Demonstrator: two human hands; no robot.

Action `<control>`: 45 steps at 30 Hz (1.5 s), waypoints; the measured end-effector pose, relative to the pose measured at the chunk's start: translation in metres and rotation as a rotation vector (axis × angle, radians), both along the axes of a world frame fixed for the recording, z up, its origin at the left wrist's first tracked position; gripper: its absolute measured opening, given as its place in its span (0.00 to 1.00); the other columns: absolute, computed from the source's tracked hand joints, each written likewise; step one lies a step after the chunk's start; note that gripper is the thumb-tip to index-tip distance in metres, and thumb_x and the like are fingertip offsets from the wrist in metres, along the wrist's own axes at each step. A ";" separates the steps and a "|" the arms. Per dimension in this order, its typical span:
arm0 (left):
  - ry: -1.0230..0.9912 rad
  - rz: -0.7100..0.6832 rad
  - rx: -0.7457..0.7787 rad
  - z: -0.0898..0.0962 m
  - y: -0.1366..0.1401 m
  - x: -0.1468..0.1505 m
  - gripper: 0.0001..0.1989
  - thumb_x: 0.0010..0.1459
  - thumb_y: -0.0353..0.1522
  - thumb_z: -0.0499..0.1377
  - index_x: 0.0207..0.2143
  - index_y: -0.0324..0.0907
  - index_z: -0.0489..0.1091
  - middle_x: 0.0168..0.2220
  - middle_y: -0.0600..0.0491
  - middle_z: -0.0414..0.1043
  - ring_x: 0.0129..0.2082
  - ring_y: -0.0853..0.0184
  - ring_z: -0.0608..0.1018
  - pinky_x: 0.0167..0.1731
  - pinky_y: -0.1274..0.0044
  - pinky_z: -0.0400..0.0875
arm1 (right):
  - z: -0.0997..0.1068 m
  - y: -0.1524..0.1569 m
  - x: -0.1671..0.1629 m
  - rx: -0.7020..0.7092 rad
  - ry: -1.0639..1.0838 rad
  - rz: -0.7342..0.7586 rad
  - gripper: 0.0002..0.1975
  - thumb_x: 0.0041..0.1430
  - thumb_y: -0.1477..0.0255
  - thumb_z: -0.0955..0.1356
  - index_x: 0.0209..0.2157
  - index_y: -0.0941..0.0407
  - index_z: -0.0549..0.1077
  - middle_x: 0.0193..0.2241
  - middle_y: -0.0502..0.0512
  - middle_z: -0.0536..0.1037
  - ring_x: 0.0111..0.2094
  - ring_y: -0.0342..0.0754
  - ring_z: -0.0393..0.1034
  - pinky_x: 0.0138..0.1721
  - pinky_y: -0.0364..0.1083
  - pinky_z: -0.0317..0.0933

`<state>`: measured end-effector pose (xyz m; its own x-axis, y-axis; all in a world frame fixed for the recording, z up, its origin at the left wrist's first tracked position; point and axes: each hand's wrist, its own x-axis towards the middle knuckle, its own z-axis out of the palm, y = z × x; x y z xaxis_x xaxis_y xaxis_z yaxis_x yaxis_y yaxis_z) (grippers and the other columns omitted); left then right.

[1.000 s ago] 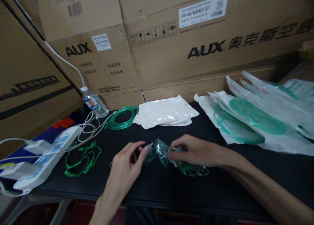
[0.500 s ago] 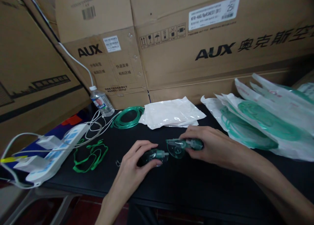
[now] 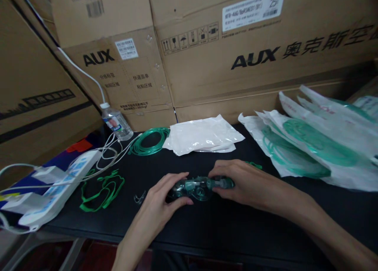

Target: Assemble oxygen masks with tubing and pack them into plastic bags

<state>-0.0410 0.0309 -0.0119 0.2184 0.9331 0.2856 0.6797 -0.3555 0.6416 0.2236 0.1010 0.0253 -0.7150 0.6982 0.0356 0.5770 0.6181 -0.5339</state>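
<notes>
My left hand grips a translucent green, rounded plastic piece with a short tubular neck. My fingers cover much of it. Pinched in my right hand is a translucent green cup-shaped plastic fitting with a cylindrical end by my thumb. The two pieces meet in line between my hands, low over the black tabletop; how firmly they are joined I cannot tell. A small clear curved piece lies left of my left hand. Farther left is a green elastic strap.
Coiled green tubing lies beside white packets. Bagged green tubing occupies the right. A power strip with white cables and a plastic bottle stand left. Cardboard boxes wall the back. Behind my right wrist shows a green strip.
My right hand has moved left and slightly down, bringing its fitting against the neck of the piece in my left hand. The gap between them has closed. The camera view has shifted slightly.
</notes>
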 end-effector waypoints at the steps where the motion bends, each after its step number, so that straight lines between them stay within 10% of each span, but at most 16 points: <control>1: -0.012 0.010 -0.008 0.000 0.001 0.000 0.26 0.56 0.31 0.72 0.56 0.51 0.72 0.50 0.55 0.78 0.49 0.62 0.80 0.52 0.72 0.74 | 0.002 -0.001 -0.001 0.008 0.003 -0.004 0.08 0.64 0.71 0.70 0.43 0.51 0.80 0.40 0.51 0.80 0.40 0.51 0.76 0.40 0.47 0.61; 10: -0.292 -0.051 -0.186 -0.006 -0.002 -0.005 0.29 0.64 0.30 0.65 0.63 0.57 0.62 0.65 0.55 0.70 0.64 0.63 0.73 0.65 0.66 0.67 | 0.001 -0.004 -0.012 0.092 0.094 0.012 0.12 0.65 0.73 0.69 0.49 0.50 0.78 0.43 0.53 0.79 0.40 0.50 0.76 0.40 0.46 0.64; 24: 0.049 -0.006 0.303 -0.001 -0.002 -0.002 0.16 0.65 0.32 0.64 0.55 0.48 0.74 0.52 0.51 0.81 0.54 0.60 0.80 0.63 0.60 0.67 | -0.006 -0.003 -0.016 0.258 0.195 -0.046 0.18 0.66 0.72 0.68 0.57 0.51 0.74 0.49 0.59 0.79 0.48 0.55 0.77 0.51 0.54 0.69; 31: 0.036 0.051 0.300 0.004 -0.003 0.000 0.15 0.63 0.32 0.66 0.52 0.48 0.77 0.50 0.52 0.83 0.52 0.58 0.82 0.62 0.58 0.69 | 0.013 -0.004 -0.015 0.155 0.315 -0.205 0.10 0.65 0.71 0.64 0.38 0.53 0.78 0.34 0.54 0.82 0.36 0.51 0.76 0.42 0.50 0.66; 38: -0.068 0.093 0.357 0.005 -0.009 0.000 0.13 0.64 0.31 0.66 0.50 0.49 0.79 0.48 0.54 0.84 0.51 0.59 0.83 0.57 0.65 0.75 | 0.009 -0.009 -0.024 -0.093 0.247 -0.135 0.29 0.65 0.57 0.70 0.65 0.51 0.69 0.47 0.58 0.83 0.45 0.53 0.77 0.50 0.52 0.66; 45: -0.182 0.124 0.279 0.008 -0.017 -0.003 0.09 0.64 0.32 0.65 0.47 0.45 0.79 0.46 0.52 0.84 0.45 0.61 0.85 0.52 0.71 0.78 | 0.023 -0.007 -0.037 0.035 0.254 -0.030 0.12 0.64 0.66 0.73 0.48 0.50 0.81 0.46 0.56 0.80 0.48 0.54 0.75 0.53 0.52 0.65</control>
<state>-0.0437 0.0142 -0.0041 0.0305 0.8298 0.5573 0.6120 -0.4563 0.6459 0.1867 0.0940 0.0479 -0.6590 0.7141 0.2361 0.4453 0.6235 -0.6427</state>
